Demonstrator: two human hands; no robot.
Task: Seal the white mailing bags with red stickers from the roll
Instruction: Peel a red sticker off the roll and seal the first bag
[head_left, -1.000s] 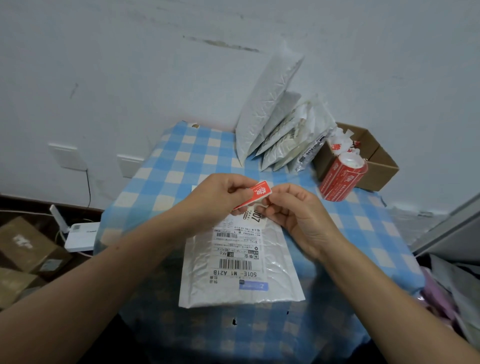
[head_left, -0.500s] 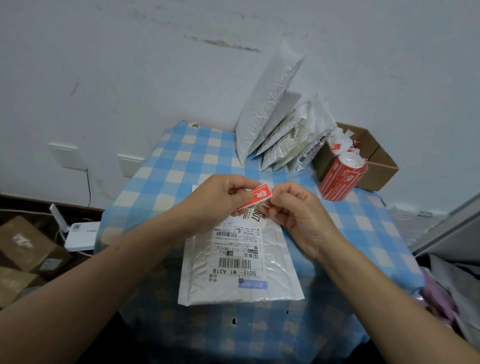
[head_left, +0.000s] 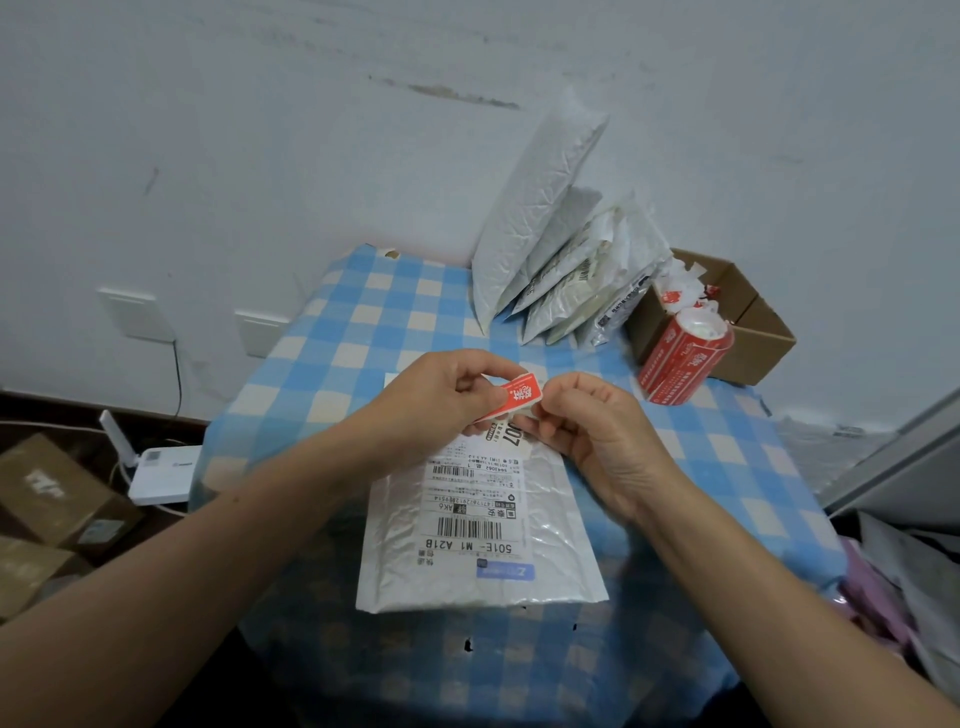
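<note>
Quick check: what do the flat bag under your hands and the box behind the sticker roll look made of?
Flat bag: glossy white plastic film, probably bubble-padded, judging by its sheen and quilted, wrinkled surface. Box: matte brown cardboard, likely corrugated; folded flaps and plain dull faces suggest it.

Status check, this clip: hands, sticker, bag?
Left hand and right hand both pinch the red sticker. Mailing bag lies flat beneath, label up. Nothing blocking.
</note>
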